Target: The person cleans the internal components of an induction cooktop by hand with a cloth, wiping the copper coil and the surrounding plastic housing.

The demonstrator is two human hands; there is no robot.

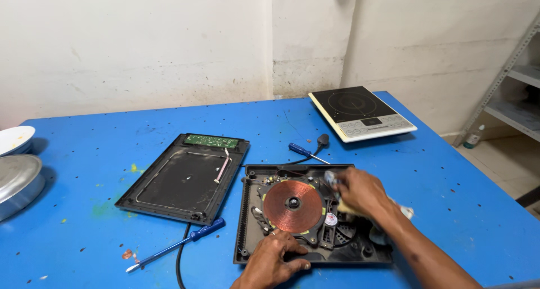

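Lying open on blue tabletop (84, 154), near edge: cooker base (312, 213), copper coil (293, 205) at centre. Left hand (273, 261) pressing flat, fingers spread, on front rim. Right hand (360, 190) gripping a pale cloth (344, 208) against right side, beside coil. Resting left: one detached lid (183, 179). Two screwdrivers (177, 245), blue-handled. One intact cooker (363, 113) sitting far right.

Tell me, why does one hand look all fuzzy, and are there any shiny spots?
In the head view, the right hand is smeared by motion blur over the opened cooker base, while the left hand looks sharper. Soft light gleams on the copper coil and the metal bowl; shadows are faint.
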